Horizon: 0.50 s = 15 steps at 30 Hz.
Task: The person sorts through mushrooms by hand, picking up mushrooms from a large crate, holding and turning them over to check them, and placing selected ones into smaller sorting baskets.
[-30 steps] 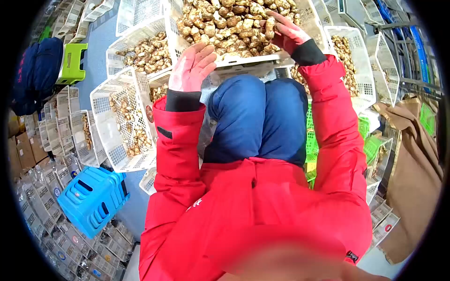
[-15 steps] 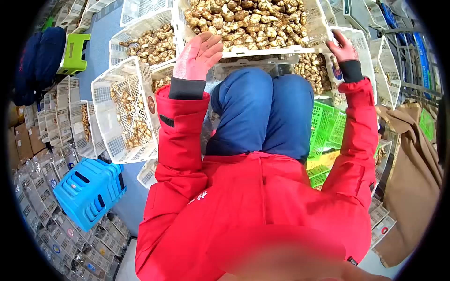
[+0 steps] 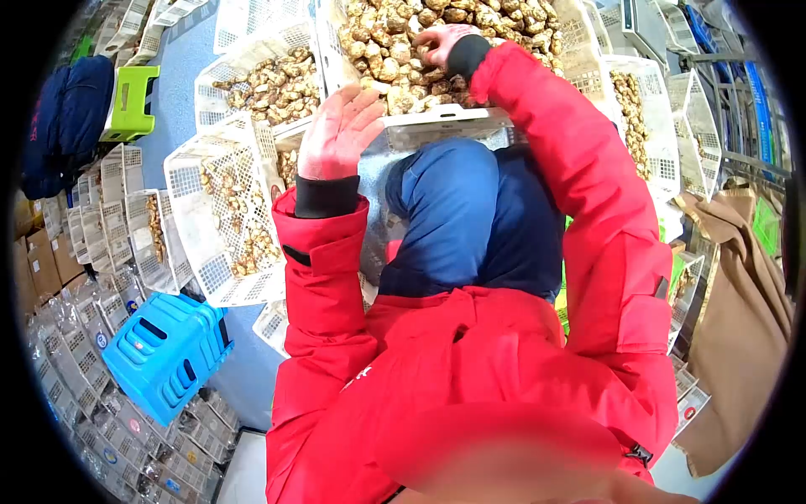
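A large white crate [image 3: 457, 115] in front of my knees is piled with stubby, brown-and-cream mushrooms [image 3: 512, 21]. My right hand [image 3: 445, 44] reaches into this pile, its fingers curled down around a mushroom, which they partly hide. Over the crate's near left corner is my left hand [image 3: 340, 134], open, palm upward and fingers stretched, with nothing in it. Beside it on the left stands a white basket [image 3: 180, 181] with scattered mushrooms. Behind that, another white basket [image 3: 210, 92] holds more mushrooms.
At the right, a white basket [image 3: 663, 126] holds more mushrooms. A blue plastic stool [image 3: 164, 353] stands on the floor at the left, near rows of stacked baskets [image 3: 109, 420]. A green stool [image 3: 134, 101] is farther back. Brown cloth [image 3: 739, 311] hangs at the right.
My right hand has left the right-hand crate edge and moved leftward into the mushroom pile. My left hand has shifted slightly toward me and stays open. The right-hand basket's mushrooms now show.
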Each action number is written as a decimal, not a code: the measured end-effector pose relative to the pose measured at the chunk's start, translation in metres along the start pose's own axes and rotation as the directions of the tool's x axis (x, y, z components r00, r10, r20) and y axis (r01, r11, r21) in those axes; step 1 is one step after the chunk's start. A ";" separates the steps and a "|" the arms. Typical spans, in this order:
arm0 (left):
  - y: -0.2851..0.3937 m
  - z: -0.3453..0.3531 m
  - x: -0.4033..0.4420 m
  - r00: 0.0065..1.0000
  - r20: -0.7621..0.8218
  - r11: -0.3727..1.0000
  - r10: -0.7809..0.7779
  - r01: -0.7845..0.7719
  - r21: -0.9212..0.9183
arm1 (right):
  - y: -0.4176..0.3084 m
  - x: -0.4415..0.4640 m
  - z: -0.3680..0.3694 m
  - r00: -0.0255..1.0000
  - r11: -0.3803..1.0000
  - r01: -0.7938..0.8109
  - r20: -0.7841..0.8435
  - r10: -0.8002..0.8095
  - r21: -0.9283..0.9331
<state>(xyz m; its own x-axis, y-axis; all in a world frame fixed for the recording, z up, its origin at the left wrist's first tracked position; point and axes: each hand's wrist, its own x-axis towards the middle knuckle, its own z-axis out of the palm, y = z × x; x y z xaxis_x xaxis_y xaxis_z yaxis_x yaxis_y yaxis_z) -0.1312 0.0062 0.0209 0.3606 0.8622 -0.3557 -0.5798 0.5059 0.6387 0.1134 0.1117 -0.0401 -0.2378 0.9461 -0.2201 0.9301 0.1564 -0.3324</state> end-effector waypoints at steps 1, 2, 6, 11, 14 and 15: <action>-0.003 -0.007 0.002 0.995 0.098 1.000 -0.012 0.011 0.005 | 0.002 -0.011 -0.015 0.999 0.958 -0.044 0.028 0.038 0.285; -0.005 -0.004 0.002 0.996 0.088 1.000 -0.025 0.025 -0.002 | 0.015 -0.019 -0.015 0.990 0.621 -0.062 0.128 -0.062 0.781; -0.018 0.012 0.005 0.991 0.126 0.999 -0.041 0.043 -0.013 | -0.003 -0.099 -0.038 0.980 -0.175 -0.021 -0.014 -0.201 0.984; -0.026 0.039 -0.005 0.991 0.115 0.998 -0.061 0.057 0.031 | -0.035 -0.148 -0.045 0.987 -0.227 0.068 -0.099 -0.130 0.972; -0.028 0.041 -0.007 0.995 0.091 0.998 -0.037 0.032 0.059 | -0.030 -0.146 -0.058 0.986 -0.032 0.073 -0.077 -0.150 0.997; -0.031 0.042 -0.007 0.995 0.095 0.998 -0.029 0.023 0.061 | -0.035 -0.141 -0.069 0.991 0.181 0.062 -0.040 -0.124 0.982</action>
<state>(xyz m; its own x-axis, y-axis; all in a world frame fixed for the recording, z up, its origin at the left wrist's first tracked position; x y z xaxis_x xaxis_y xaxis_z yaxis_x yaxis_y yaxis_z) -0.0855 -0.0164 0.0321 0.4446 0.8412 -0.3078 -0.5259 0.5233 0.6706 0.1333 -0.0078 0.0657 -0.3398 0.9300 -0.1401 -0.1217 -0.1912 -0.9740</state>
